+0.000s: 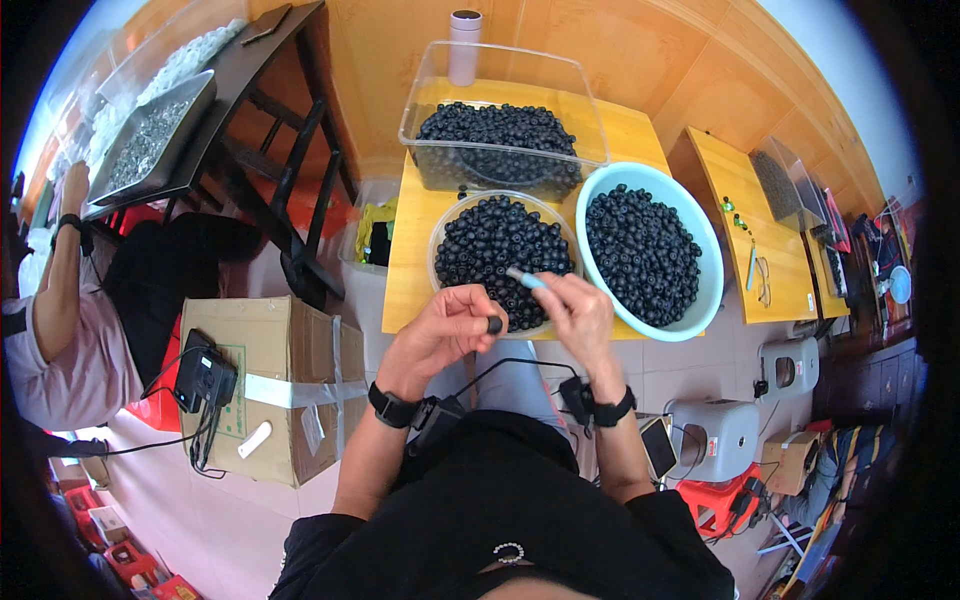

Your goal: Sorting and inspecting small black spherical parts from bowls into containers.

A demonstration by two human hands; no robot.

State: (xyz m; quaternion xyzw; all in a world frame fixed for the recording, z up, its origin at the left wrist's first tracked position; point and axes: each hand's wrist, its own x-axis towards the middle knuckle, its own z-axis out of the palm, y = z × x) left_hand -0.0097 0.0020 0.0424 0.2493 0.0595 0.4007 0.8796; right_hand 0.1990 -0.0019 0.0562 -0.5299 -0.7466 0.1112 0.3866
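My left hand [448,328] is closed, pinching one small black bead-like piece [494,325] between thumb and fingers. Just beside it, my right hand [582,315] grips a small light-blue-handled tool [532,281] whose short metal tip points left, apart from the piece. Beyond my hands, a round clear tub [436,228] is heaped with the same black pieces. A light-blue basin [712,262] full of them stands to its right. Behind the tub sits a clear rectangular bin [430,170], partly filled with more. All three rest on a yellow wooden table [408,275].
A pink bottle [465,48] stands behind the bin. At left are a taped cardboard box [262,390] and a dark table [240,70], where another person's hand [76,185] is beside a tray of small bits. A second yellow table [735,230] and grey stools [715,437] are at right.
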